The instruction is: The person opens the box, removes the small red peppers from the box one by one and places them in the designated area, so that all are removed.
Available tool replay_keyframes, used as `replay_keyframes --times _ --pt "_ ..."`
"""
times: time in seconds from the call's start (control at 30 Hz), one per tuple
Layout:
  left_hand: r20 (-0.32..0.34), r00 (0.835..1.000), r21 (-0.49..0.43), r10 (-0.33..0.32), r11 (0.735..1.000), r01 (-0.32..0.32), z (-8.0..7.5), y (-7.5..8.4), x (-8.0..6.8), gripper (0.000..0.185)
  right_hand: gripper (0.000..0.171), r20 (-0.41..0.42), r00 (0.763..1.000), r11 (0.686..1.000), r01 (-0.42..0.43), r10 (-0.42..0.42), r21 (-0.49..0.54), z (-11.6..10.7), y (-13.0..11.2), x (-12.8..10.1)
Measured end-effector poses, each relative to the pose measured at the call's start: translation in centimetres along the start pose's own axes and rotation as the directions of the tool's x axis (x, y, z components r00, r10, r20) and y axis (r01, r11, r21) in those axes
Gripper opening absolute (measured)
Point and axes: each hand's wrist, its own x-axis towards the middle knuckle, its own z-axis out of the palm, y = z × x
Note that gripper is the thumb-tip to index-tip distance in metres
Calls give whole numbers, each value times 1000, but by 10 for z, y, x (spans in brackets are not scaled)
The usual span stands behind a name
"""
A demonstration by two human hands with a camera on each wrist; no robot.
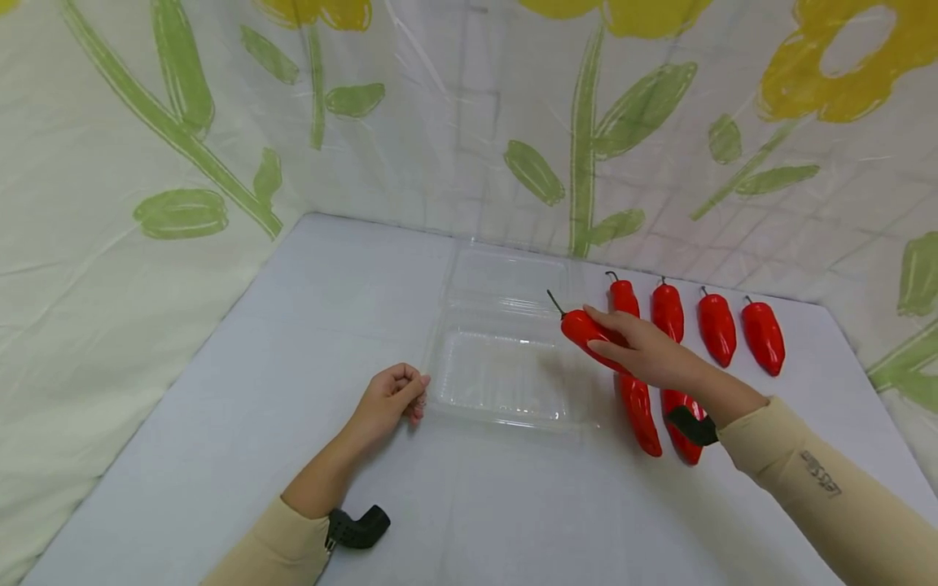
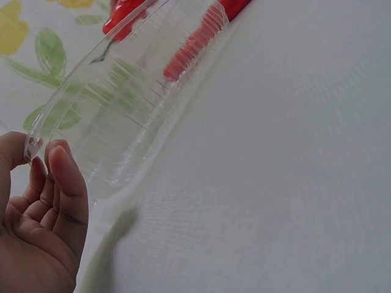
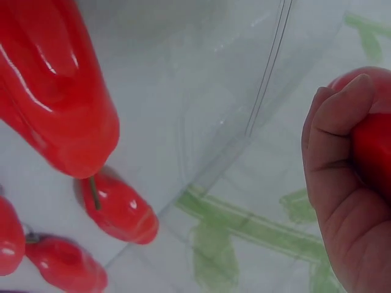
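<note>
A clear plastic clamshell box (image 1: 506, 378) lies spread on the white table, its lid (image 1: 509, 277) folded back toward the wall. My left hand (image 1: 388, 399) is at the box's left edge; in the left wrist view its thumb and finger pinch the transparent rim (image 2: 35, 137). Over the right side of the box, my right hand (image 1: 645, 346) holds a red pepper (image 1: 582, 327) with the thin green stem pointing up and left. The right wrist view shows fingers (image 3: 333, 146) curled round this pepper, which is partly cut off by the frame.
Several more red peppers lie right of the box: a back row with one pepper (image 1: 716, 330) in it, and a nearer pair with a long pepper (image 1: 639, 415), partly under my right forearm. Behind the table hangs a flower-printed curtain (image 1: 476, 146).
</note>
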Motion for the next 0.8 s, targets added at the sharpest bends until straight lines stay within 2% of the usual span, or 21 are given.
replay_keyframes --times 0.43,0.8 --pt "-1 1000 -15 -2 1000 2 0 -1 1 14 69 -21 1000 1000 -19 20 15 -8 10 -16" --pt "8 1000 -21 7 1000 -7 0 0 0 16 71 -77 992 995 -95 98 37 -16 29 -36"
